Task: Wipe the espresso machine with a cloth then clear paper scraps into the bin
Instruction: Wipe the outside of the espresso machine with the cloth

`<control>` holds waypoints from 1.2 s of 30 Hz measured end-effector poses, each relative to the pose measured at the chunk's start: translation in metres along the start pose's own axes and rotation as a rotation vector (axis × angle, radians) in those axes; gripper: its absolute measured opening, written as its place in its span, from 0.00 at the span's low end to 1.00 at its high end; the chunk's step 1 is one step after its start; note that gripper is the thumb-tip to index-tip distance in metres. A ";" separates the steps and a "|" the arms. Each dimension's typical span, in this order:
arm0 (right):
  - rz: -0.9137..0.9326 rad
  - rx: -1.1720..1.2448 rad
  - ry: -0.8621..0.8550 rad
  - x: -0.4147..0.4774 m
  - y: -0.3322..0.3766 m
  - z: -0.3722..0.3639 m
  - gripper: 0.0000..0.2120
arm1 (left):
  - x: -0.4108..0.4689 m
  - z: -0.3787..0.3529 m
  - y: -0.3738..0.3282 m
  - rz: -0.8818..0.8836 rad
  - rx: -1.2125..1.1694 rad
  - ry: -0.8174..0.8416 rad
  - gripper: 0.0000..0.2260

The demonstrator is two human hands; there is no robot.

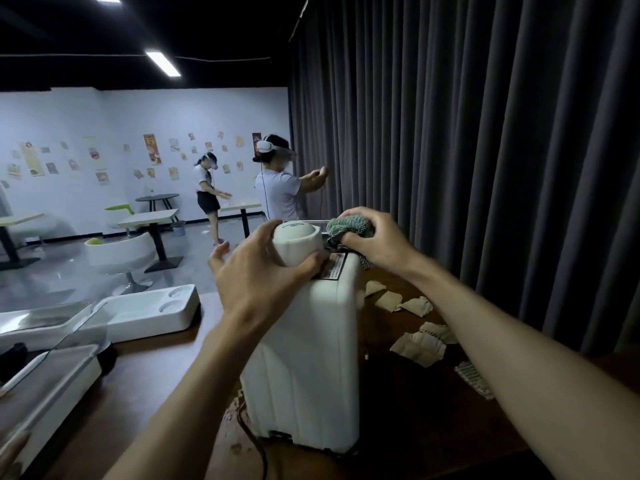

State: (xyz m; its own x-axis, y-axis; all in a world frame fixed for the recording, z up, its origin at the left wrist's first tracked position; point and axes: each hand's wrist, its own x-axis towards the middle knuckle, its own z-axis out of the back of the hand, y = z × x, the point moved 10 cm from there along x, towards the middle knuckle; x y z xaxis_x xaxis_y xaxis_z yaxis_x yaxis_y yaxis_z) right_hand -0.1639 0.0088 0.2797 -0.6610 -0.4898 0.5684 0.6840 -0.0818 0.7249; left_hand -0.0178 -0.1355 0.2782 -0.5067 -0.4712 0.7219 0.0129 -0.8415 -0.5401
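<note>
A tall white espresso machine [304, 368] stands on the dark wooden counter [145, 382], its back toward me. My left hand [256, 271] grips a white upturned cup [298, 243] on the machine's top. My right hand [374, 242] holds a grey-green cloth [344, 226] bunched against the top of the machine, beside the cup. Several torn brown paper scraps [417, 344] lie on the counter to the right of the machine, between it and my right forearm. No bin that I can identify is in view.
A white moulded tray [149, 315] and a glass-fronted white case [52, 379] sit on the counter's left. A black cord [258, 452] runs from the machine's base. A dark curtain [485, 150] hangs close on the right. Two people stand among café tables in the background.
</note>
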 end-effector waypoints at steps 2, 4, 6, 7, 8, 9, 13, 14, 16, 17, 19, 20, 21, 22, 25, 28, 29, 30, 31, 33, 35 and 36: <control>0.021 -0.001 -0.040 -0.003 0.001 0.004 0.13 | 0.007 -0.001 0.017 0.032 -0.143 0.110 0.33; 0.033 -0.002 -0.065 -0.008 0.000 0.011 0.12 | 0.014 -0.002 0.025 0.042 -0.258 0.253 0.33; 0.053 0.005 -0.098 -0.014 -0.001 0.018 0.12 | 0.014 -0.002 0.024 0.027 -0.180 0.318 0.34; 0.067 0.012 -0.116 -0.018 -0.001 0.021 0.12 | 0.011 -0.002 0.020 0.020 -0.071 0.320 0.34; 0.083 0.012 -0.130 -0.021 -0.001 0.022 0.12 | 0.006 -0.004 0.014 0.012 0.037 0.300 0.35; 0.095 0.002 -0.142 -0.024 0.000 0.022 0.12 | 0.001 -0.007 0.008 0.018 0.092 0.276 0.35; 0.100 -0.021 -0.204 -0.036 -0.005 0.021 0.14 | -0.004 -0.010 0.004 0.196 -0.013 0.140 0.30; 0.098 -0.014 -0.207 -0.039 -0.006 0.021 0.15 | -0.003 -0.007 0.007 0.208 -0.076 0.102 0.26; 0.091 -0.006 -0.208 -0.042 -0.007 0.021 0.17 | -0.002 -0.004 0.014 0.203 -0.262 0.068 0.22; 0.092 -0.024 -0.209 -0.043 -0.007 0.020 0.18 | -0.002 -0.003 0.019 0.204 -0.344 0.067 0.23; 0.104 -0.098 -0.184 -0.046 -0.003 0.012 0.20 | 0.000 -0.004 0.029 0.207 -0.440 0.086 0.24; 0.113 -0.133 -0.159 -0.049 0.000 0.006 0.21 | 0.003 -0.005 0.034 0.204 -0.488 0.103 0.24; 0.122 -0.165 -0.131 -0.052 0.002 -0.001 0.23 | 0.007 -0.007 0.037 0.197 -0.537 0.125 0.23; 0.128 -0.203 -0.106 -0.056 0.004 -0.008 0.28 | 0.009 -0.008 0.040 0.189 -0.578 0.148 0.23; 0.134 -0.399 -0.037 -0.066 0.008 -0.027 0.43 | 0.013 -0.010 0.045 0.180 -0.636 0.193 0.24; 0.107 -0.479 -0.045 -0.068 0.010 -0.033 0.42 | 0.014 -0.011 0.042 0.181 -0.574 0.225 0.23; 0.108 -0.484 -0.077 -0.068 0.012 -0.030 0.38 | 0.014 -0.012 0.038 0.169 -0.510 0.237 0.23; 0.112 -0.480 -0.105 -0.068 0.013 -0.027 0.34 | 0.013 -0.012 0.032 0.151 -0.427 0.246 0.24; 0.116 -0.457 -0.119 -0.068 0.013 -0.024 0.29 | 0.010 -0.012 0.026 0.136 -0.337 0.249 0.26; 0.109 -0.349 -0.125 -0.067 0.010 -0.021 0.21 | 0.005 -0.011 0.019 0.127 -0.225 0.224 0.30; 0.069 -0.278 -0.163 -0.062 0.007 -0.013 0.18 | 0.005 -0.003 0.020 0.144 -0.254 0.145 0.28; 0.039 -0.261 -0.194 -0.058 0.005 -0.007 0.17 | 0.006 0.000 0.022 0.158 -0.288 0.116 0.25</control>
State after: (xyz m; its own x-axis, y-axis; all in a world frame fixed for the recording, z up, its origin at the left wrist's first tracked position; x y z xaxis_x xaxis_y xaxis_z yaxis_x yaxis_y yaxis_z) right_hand -0.1196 0.0310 0.2477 -0.6624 -0.3244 0.6753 0.7491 -0.2985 0.5914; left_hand -0.0202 -0.1570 0.2704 -0.6128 -0.5424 0.5747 -0.1361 -0.6439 -0.7529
